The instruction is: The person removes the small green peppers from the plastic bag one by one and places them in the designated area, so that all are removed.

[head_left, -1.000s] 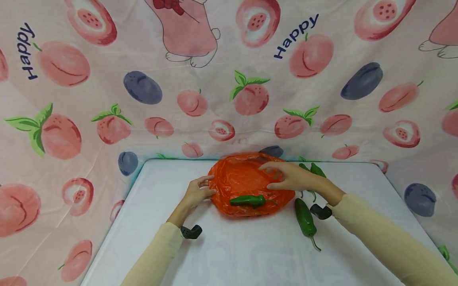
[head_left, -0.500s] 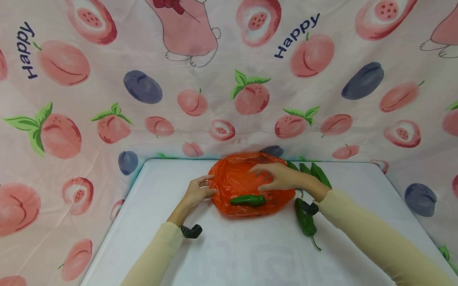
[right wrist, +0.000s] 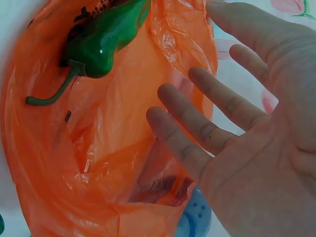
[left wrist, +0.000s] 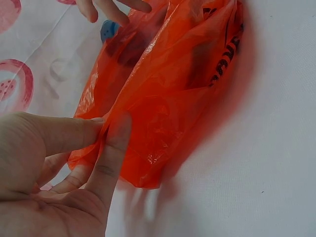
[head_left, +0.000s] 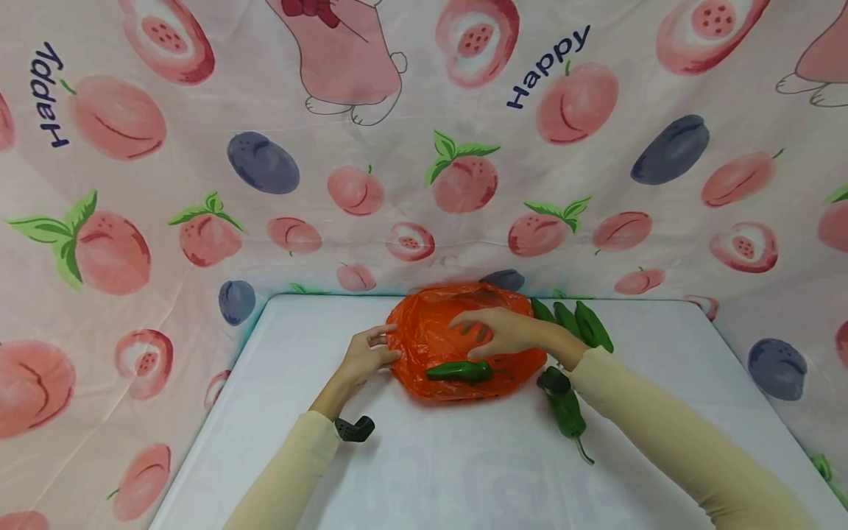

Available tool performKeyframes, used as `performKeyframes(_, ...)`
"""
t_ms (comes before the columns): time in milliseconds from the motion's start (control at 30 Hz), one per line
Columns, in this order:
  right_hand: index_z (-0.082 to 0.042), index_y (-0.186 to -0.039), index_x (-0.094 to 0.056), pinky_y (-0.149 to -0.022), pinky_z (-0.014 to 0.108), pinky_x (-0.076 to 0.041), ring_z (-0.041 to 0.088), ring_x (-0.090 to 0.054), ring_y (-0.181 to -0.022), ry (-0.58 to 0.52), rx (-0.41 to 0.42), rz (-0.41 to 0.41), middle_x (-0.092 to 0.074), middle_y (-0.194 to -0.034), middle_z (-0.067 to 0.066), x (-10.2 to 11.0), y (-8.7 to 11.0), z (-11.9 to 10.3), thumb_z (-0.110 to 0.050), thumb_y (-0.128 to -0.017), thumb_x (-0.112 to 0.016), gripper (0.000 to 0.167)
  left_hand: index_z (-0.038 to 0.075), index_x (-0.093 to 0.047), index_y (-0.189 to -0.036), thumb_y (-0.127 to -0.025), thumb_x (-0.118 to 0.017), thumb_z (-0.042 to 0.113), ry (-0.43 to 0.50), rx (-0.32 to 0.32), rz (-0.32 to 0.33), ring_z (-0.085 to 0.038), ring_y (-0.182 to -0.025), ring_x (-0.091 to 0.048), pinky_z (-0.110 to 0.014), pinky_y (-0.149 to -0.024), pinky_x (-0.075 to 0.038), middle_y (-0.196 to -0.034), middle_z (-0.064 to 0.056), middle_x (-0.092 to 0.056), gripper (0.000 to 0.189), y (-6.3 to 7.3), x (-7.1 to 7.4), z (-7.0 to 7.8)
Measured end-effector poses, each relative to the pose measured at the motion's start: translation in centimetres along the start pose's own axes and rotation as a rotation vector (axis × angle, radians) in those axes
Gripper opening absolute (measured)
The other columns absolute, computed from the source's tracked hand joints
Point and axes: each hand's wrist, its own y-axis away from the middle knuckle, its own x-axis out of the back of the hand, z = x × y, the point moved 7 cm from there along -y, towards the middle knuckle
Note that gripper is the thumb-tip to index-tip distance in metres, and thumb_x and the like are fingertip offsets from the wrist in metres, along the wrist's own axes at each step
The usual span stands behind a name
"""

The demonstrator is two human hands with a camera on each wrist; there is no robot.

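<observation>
An orange plastic bag (head_left: pixel 414 316) lies spread with its mouth open at the back middle of the white table. One green pepper (head_left: pixel 457 371) with a long stem lies at the near side of the bag. My left hand (head_left: pixel 360 359) pinches the bag's left edge between thumb and fingers, and the plastic bunches there in the left wrist view. Above the bag is my right hand (head_left: pixel 498 331), fingers spread and holding nothing. In the right wrist view the pepper (right wrist: pixel 101 49) shows beyond those fingers, apart from them.
Right of the bag, one green pepper (head_left: pixel 564 412) lies nearer the front, partly behind the right wrist's camera. Several more peppers (head_left: pixel 594 326) lie side by side at the back right. A fruit-print cloth (head_left: pixel 384 243) hangs behind the table (head_left: pixel 424 471).
My right hand has moved left and slightly lower over the bag, uncovering more of the peppers at the back right. The left hand keeps its place on the bag's edge.
</observation>
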Motion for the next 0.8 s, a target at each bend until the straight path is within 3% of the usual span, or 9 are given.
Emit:
performKeyframes(367,-0.018,-0.149,-0.051,-0.098,0.044,-0.056,0.036,-0.056,-0.129,-0.019,0.037,-0.065,-0.056,-0.145,0.012,-1.4,-1.3,0.4,-0.019,-0.096,-0.075,0.058,0.001,-0.058,-0.142,-0.088,-0.07,-0.012,0.002,0.0,0.006,-0.017,-0.079,-0.066,-0.035,-0.073,-0.063,-0.114,-0.02,-0.058,0.057,0.1,-0.1,0.1)
performKeyframes(800,-0.016,-0.15,-0.05,-0.104,0.051,-0.051,0.035,-0.052,-0.133,-0.024,-0.005,-0.135,-0.055,-0.147,0.01,-2.9,-2.4,1.0,-0.014,-0.095,-0.075,0.061,0.0,-0.059,-0.142,-0.087,-0.071,-0.013,0.017,-0.006,0.006,-0.015,-0.078,-0.065,-0.031,-0.069,-0.063,-0.113,-0.02,-0.058,0.057,0.1,0.0,0.0)
